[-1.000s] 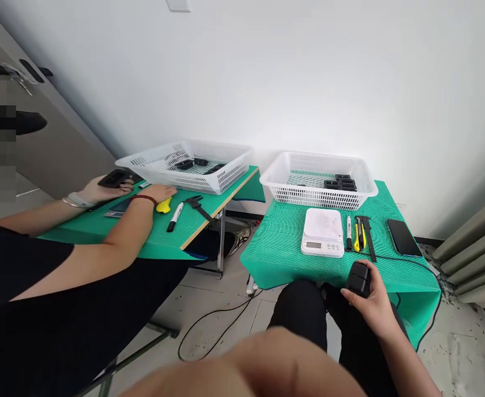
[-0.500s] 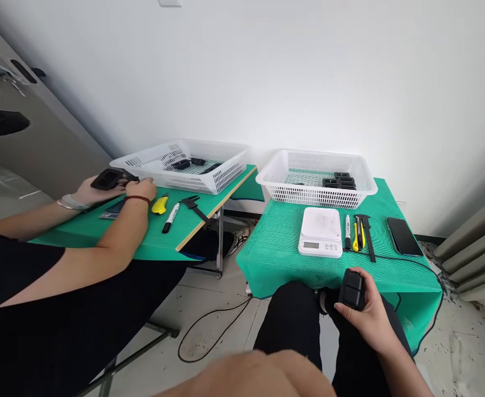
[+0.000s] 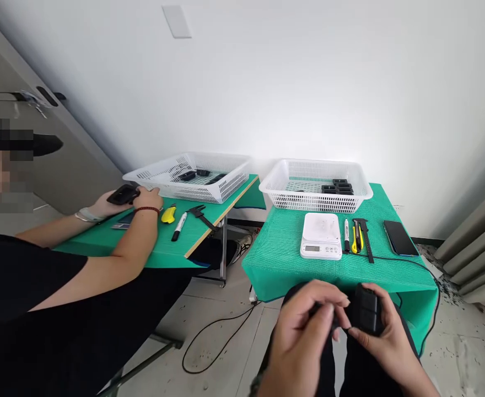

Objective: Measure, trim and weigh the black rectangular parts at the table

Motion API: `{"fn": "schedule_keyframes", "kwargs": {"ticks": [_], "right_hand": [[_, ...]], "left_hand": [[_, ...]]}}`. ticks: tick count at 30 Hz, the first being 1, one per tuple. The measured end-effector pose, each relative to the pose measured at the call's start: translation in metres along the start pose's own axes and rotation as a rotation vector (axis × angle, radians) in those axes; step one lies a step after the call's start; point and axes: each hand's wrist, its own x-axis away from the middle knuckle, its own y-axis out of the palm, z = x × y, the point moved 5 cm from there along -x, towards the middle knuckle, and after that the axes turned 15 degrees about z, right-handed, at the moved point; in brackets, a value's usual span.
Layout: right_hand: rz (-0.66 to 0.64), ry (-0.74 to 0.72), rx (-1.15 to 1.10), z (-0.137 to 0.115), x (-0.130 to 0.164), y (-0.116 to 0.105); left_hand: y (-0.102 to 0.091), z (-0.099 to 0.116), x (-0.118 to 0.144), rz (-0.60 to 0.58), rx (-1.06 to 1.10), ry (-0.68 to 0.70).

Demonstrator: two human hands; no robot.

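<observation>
My right hand [image 3: 387, 336] grips a black rectangular plastic part [image 3: 367, 311] with rounded edges, above my lap. Close on its left is my left hand [image 3: 302, 336], fingers curled and thumb pressed in. Something dark shows between those fingers, but blur hides what it is. Beyond my hands, a white digital scale [image 3: 321, 236] stands on the green-covered table [image 3: 281, 242]. To its right lie a black-and-white marker [image 3: 346, 236], a yellow utility knife [image 3: 357, 237] and a black caliper [image 3: 367, 240].
A white basket [image 3: 314, 203] with several black parts [image 3: 337, 187] stands at the table's back. A phone [image 3: 400, 238] lies right, beside a cable [image 3: 416, 264]. At the left table, a co-worker's hands [image 3: 147, 199] hold a black part near another white basket [image 3: 184, 190].
My left hand has risen from the bottom edge to beside the black part, its fingers now closed. The view has tilted up a little and shifted. My right hand keeps its hold.
</observation>
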Motion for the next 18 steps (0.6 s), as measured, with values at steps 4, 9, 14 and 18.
{"fn": "schedule_keyframes", "kwargs": {"ticks": [4, 9, 14, 18], "right_hand": [[-0.14, -0.025, -0.055, -0.005, 0.021, 0.005], [-0.268, -0.06, -0.059, -0.002, 0.035, 0.014], [-0.182, -0.104, -0.058, 0.008, 0.029, 0.012], [-0.175, -0.133, -0.047, 0.009, 0.029, 0.022]], "left_hand": [[0.042, 0.0, 0.003, -0.011, -0.137, 0.338], [0.053, -0.036, 0.03, -0.295, -0.454, 0.802], [0.047, -0.053, 0.037, -0.318, -0.687, 0.739], [0.044, -0.041, 0.038, -0.364, -0.708, 0.701]]}}
